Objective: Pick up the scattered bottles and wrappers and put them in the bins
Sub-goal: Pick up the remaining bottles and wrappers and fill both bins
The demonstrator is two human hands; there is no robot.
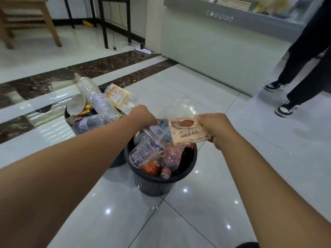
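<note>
Two dark bins stand on the tiled floor. The near bin is full of crushed clear bottles and red wrappers. The far bin holds a tall clear bottle, a paper cup and a yellow-labelled wrapper. My left hand reaches over the near bin and pinches a clear plastic wrapper. My right hand grips a tan and brown snack wrapper above the same bin's far rim.
A grey display counter stands at the back right. A person's legs in black trousers and black-and-white shoes are beside it. A wooden stool, black table legs and a white power strip lie further back.
</note>
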